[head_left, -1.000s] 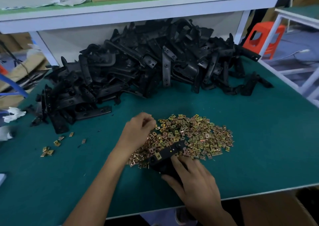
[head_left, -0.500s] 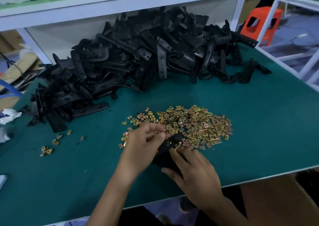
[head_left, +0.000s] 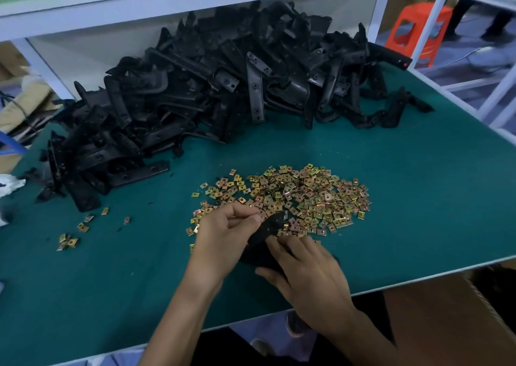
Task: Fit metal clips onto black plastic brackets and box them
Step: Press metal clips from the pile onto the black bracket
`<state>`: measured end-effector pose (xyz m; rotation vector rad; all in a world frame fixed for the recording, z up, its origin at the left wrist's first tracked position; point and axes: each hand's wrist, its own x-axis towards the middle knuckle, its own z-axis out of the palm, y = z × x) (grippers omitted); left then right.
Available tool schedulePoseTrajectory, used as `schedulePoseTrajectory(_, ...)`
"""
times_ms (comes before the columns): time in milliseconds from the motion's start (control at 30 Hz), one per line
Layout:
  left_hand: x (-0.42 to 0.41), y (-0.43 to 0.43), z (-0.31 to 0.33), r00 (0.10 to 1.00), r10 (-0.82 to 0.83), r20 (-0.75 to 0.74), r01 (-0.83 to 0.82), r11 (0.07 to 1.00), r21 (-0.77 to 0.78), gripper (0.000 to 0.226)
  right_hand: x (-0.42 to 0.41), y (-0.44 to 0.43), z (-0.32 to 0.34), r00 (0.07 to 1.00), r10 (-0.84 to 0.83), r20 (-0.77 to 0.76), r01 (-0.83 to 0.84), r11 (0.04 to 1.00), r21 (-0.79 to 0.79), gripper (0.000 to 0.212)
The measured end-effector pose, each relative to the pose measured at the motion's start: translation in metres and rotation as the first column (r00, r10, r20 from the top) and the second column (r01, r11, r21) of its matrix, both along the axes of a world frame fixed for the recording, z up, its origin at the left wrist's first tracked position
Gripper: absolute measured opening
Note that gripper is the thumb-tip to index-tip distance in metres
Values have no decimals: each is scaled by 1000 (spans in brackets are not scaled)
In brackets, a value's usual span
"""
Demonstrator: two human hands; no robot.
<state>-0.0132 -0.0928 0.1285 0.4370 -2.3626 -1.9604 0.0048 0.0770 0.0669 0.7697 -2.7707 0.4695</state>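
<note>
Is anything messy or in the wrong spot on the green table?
Yes. A few gold clips lie scattered near the left edge of the table, well apart from the main clip pile. They look like strays. Tiny black crumbs also dot it beside the bracket heap.

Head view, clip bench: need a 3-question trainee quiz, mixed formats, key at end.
1. True or false: the bracket heap lies nearer the person than the clip pile.
2. The few stray clips lie on the green mat: A) left of the clip pile; B) right of the clip pile; C) behind the bracket heap.
3. Which hand grips the near end of the black bracket being fitted?
Key: 1 false, the heap is farther back. 2 A. 3 the right hand; the left hand pinches at its far end.
</note>
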Motion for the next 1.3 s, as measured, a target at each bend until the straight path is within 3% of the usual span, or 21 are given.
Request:
schedulePoseTrajectory(267,12,-2,-5,992,-129,-12,128,990,-58,16,0,-3,2,1000,-22,-3,22,1000,9,51)
schedulePoseTrajectory(367,23,0,-10,990,-129,-50,115,971,-210,28,0,-4,3,1000,-24,14,24,1000,16,47)
schedulePoseTrajectory(500,27,6,-12,988,-89,-124,41,938,-344,27,1,-4,3,999,-53,-9,52,999,-7,46)
schedulePoseTrajectory(700,32,1,-8,967,-141,-213,3,840,-542,41,5,-3,6,989,-124,-75,112,983,-146,50)
schedulePoseTrajectory(800,38,-3,-16,960,-66,-273,-100,829,-550,32,4,-5,8,982,-158,-106,141,978,-157,52)
schedulePoseTrajectory(933,37,-3,-19,961,-41,-272,-111,847,-520,31,2,-5,6,979,-170,-111,154,979,-137,52)
schedulePoseTrajectory(1067,33,-1,-18,961,-60,-271,-95,846,-525,30,2,-4,5,982,-185,-37,177,972,-154,56)
schedulePoseTrajectory(1300,22,14,-9,948,-124,-293,-47,857,-513,31,10,21,12,987,-93,127,130,937,-323,62)
